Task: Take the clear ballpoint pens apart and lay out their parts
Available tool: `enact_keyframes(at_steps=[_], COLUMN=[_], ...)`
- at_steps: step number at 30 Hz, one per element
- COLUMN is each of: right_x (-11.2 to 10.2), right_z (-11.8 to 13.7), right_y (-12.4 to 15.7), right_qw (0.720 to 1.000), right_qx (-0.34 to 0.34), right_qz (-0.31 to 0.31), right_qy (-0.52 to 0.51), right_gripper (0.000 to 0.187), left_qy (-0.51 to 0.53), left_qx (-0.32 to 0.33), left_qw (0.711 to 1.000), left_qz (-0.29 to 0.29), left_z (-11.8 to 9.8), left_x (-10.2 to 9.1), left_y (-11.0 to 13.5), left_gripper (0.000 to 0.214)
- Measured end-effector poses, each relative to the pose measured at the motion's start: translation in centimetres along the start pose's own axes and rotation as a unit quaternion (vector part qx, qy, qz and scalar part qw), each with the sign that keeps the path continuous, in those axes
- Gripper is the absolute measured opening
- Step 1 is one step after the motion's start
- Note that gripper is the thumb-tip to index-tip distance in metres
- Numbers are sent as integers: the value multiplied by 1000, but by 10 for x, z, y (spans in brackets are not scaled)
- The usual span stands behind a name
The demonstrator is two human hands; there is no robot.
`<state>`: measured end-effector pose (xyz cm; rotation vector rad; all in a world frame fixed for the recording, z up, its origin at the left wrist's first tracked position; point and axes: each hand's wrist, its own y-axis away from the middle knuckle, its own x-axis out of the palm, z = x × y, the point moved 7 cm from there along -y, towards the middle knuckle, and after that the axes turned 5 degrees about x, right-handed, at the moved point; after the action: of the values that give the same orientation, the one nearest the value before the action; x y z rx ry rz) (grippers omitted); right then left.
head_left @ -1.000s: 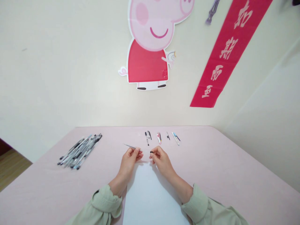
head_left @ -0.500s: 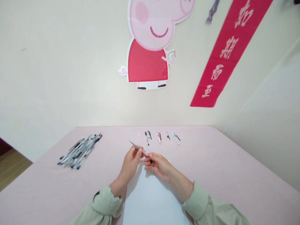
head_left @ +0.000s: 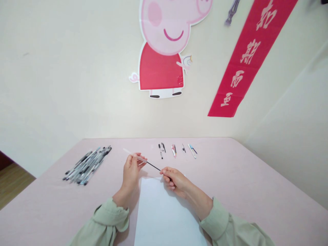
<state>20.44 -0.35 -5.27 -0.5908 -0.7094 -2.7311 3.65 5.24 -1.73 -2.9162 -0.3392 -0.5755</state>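
Observation:
My left hand [head_left: 131, 169] pinches a clear pen barrel [head_left: 130, 154] above the pink table [head_left: 243, 184]. A thin black refill [head_left: 153, 165] runs out of the barrel's near end toward my right hand [head_left: 174, 178]. That hand pinches the refill's other end; its remaining fingers are curled, and whether they hold anything else is hidden. Both hands hover just beyond the far edge of a white sheet of paper [head_left: 166, 215].
A pile of several pens [head_left: 87, 164] lies at the left of the table. Small pen parts [head_left: 176, 150] lie in a row near the table's far edge. A cartoon pig cutout [head_left: 164, 48] and a red banner [head_left: 246, 58] hang on the wall.
My left hand has moved left with the barrel, away from my right hand. The black refill now shows stretched between the two hands.

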Motion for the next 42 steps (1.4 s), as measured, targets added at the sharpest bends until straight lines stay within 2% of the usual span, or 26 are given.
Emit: enact_keyframes(at_steps=[3, 5, 7, 10, 11, 13, 15, 18, 21, 23, 25, 28, 31, 36, 42], right_x=[-3, -5, -7, -3, -1, 3, 7, 10, 6, 2, 1, 3, 7, 8, 0], right_z=[4, 7, 10, 10, 9, 6, 4, 3, 7, 9, 9, 8, 8, 11, 8], right_y=[0, 0, 1, 2, 2, 2, 2, 1, 1, 0, -2, -2, 0, 3, -4], right_qw=[1000, 999, 997, 995, 994, 991, 986, 977, 961, 948, 938, 934, 933, 930, 945], right_qx=[-10, -30, -52, -65, -66, -69, -71, -86, -110, -118, -124, -132, -129, -118, -124], right_qz=[-7, -28, -52, -69, -71, -76, -79, -80, -100, -120, -128, -114, -100, -96, -104], right_qy=[2, -5, -4, 27, 45, 89, 131, 180, 231, 268, 296, 313, 321, 334, 284], right_gripper=[22, 23, 23, 25, 26, 26, 24, 20, 16, 10, 8, 9, 11, 15, 11], left_qy=[21, 8, -19, -43, -41, -34, -35, -57, -163, -248, -287, -339, -396, -459, -485], left_qx=[-5, -29, -73, -144, -155, -159, -148, -130, -74, -40, -31, -18, -4, 10, 28], left_qw=[996, 996, 997, 981, 975, 970, 973, 980, 975, 956, 943, 924, 901, 871, 861], left_qz=[-85, -89, -30, 120, 154, 182, 171, 141, 134, 153, 166, 174, 175, 172, 149], left_z=[-2, 1, 9, 23, 26, 30, 31, 33, 28, 25, 26, 29, 35, 43, 35], left_x=[-17, -18, -6, 24, 31, 38, 35, 25, 18, 21, 27, 37, 47, 49, 32], left_y=[-10, -8, 1, 26, 34, 43, 43, 32, 10, -8, -27, -55, -74, -86, -77], left_gripper=[18, 17, 20, 31, 33, 36, 36, 35, 34, 31, 23, 19, 24, 27, 23])
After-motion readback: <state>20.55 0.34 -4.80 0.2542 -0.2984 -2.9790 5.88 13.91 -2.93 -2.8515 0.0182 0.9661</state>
